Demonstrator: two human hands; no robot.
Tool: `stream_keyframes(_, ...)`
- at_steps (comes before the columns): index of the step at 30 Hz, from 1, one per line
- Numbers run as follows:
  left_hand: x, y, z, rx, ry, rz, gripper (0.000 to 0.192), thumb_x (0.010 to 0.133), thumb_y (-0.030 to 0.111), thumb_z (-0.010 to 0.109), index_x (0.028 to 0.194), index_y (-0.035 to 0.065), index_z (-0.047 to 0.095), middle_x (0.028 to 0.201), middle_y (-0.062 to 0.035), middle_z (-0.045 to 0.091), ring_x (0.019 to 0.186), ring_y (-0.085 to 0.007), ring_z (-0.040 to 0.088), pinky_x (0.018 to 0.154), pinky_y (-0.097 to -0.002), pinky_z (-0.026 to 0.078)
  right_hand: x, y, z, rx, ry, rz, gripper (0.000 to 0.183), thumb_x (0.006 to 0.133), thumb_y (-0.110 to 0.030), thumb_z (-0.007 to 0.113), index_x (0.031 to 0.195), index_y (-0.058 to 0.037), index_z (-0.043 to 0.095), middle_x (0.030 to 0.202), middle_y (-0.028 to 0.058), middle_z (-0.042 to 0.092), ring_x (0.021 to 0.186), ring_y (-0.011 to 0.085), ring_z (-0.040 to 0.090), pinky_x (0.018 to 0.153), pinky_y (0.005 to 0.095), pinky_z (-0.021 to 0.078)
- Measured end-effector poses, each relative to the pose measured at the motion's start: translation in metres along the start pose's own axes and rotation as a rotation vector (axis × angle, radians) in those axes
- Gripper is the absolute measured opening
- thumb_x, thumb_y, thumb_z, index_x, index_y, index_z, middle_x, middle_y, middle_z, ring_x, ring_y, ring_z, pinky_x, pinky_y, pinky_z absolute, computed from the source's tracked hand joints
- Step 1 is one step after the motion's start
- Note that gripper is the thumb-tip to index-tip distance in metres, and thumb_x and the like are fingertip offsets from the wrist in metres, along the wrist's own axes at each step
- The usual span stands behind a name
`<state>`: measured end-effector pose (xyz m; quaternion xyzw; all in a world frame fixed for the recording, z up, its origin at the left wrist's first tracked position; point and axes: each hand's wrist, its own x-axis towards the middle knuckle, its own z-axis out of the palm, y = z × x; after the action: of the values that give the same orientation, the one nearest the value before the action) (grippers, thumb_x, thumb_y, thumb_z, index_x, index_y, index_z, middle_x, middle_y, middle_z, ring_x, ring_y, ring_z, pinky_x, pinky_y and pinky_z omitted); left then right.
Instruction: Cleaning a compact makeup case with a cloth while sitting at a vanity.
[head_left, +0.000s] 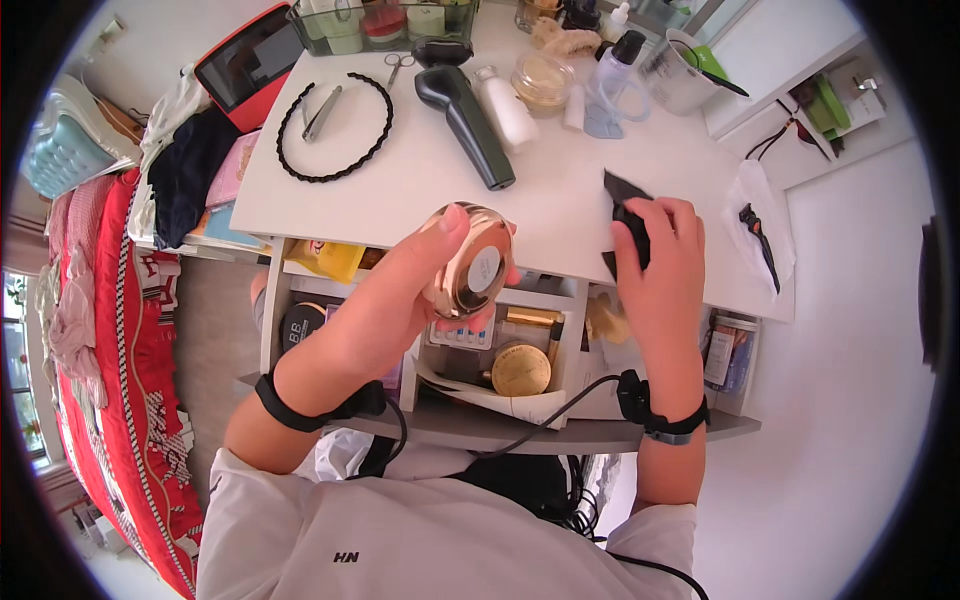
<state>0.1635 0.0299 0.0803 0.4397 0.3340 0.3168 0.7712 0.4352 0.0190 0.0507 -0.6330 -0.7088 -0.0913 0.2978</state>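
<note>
My left hand (420, 277) holds a round, shiny rose-gold cosmetic case (469, 262) above the front edge of the white tabletop (555, 195). A pale oval label on the case faces up. On the right side of the table, my right hand (664, 247) has its fingers and thumb closed around a crumpled black cloth or sheet (628, 206). Part of that black piece is hidden under the fingers. Below the hands, an open drawer (487, 435) holds a round gold compact (521, 370), a gold box (529, 316) and a blister pack of capsules (461, 335).
Behind my hands are a dark hair dryer (465, 124), a white bottle (506, 109), a clear jar (541, 81) and a black braided headband (335, 178). A razor (761, 244) lies at right. Cables run from my wrist straps (671, 427). A red bed cover (112, 375) is at left.
</note>
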Motion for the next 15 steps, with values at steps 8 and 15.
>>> stream_keyframes(8,-0.009,-0.008,0.005,0.097,-0.033,-0.130,0.069,0.111,0.061,0.019,0.147,0.0098,0.047,0.108,-0.0048,0.067,0.081,-0.0089,0.058,0.060,-0.0236,0.041,-0.019,-0.029,-0.007,1.344,-0.075,0.321,0.052,0.092,-0.013,0.079,0.133,-0.0029,0.048,0.123,0.0091,0.060,0.114,0.0171,0.058,0.097,0.0350,0.0515)
stream_keyframes(15,-0.010,-0.001,-0.004,0.241,-0.180,0.008,0.057,0.115,0.050,0.017,0.146,0.0089,0.042,0.103,-0.0021,0.060,0.077,-0.0083,0.056,0.068,-0.0229,0.049,-0.027,-0.056,0.004,0.740,-0.110,-0.435,0.053,0.079,-0.014,0.088,0.128,-0.0140,0.070,0.142,0.0168,0.053,0.123,0.0356,0.052,0.099,0.0410,0.0494)
